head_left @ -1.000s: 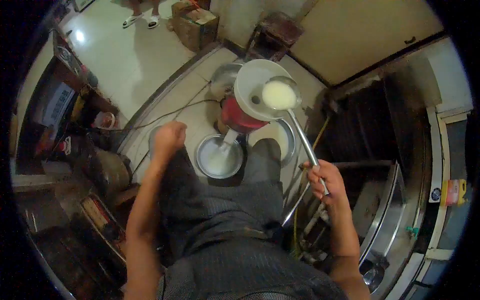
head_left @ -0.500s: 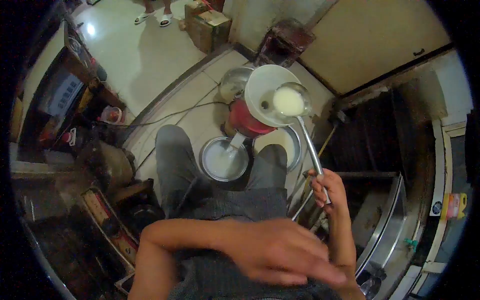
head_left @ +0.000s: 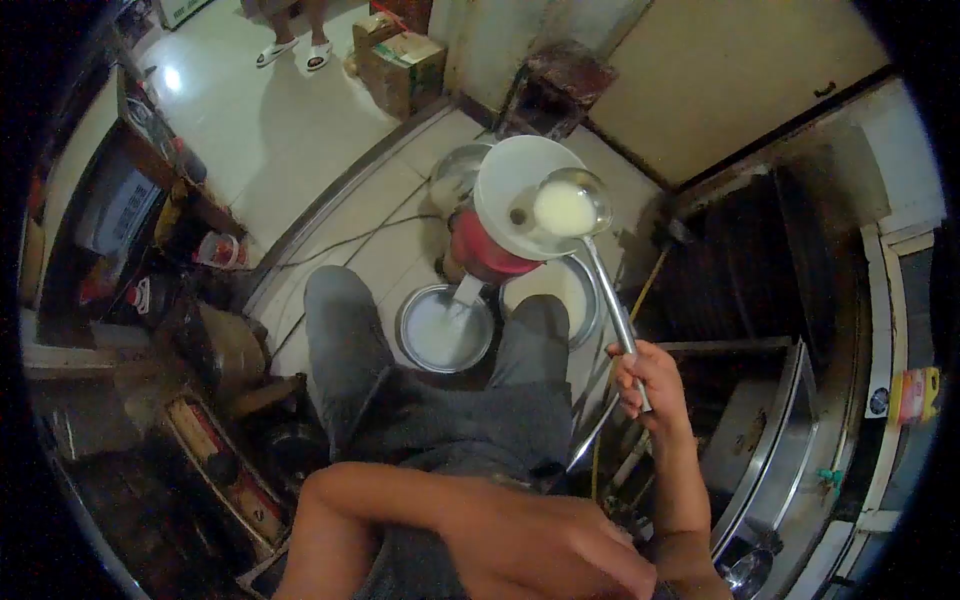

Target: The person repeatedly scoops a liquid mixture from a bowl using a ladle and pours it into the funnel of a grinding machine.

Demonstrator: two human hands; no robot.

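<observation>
My right hand (head_left: 650, 383) is closed round the handle of a metal ladle (head_left: 606, 290). The ladle's bowl holds milky white liquid and is above the wide white hopper (head_left: 496, 196) of a red grinding machine (head_left: 484, 247). A dark round hole shows inside the hopper. From the machine's spout (head_left: 468, 290), white liquid runs into a metal pot (head_left: 402, 335) between my knees. Another metal basin (head_left: 597, 312) with creamy liquid is partly hidden by my right knee. My left hand (head_left: 560, 545) lies across my lap near my right forearm, fingers curled, their tips hidden.
A metal bowl (head_left: 452, 178) stands behind the machine, and a cord (head_left: 345, 238) runs over the tiles. A cardboard box (head_left: 402, 72) is farther back, near another person's feet (head_left: 318, 56) in sandals. A metal-edged unit (head_left: 770, 440) is on my right.
The fingers of my left hand have bent from an outstretched pose, and the hand has shifted slightly lower. My right hand still has the filled ladle over the hopper. The view has shifted slightly.
</observation>
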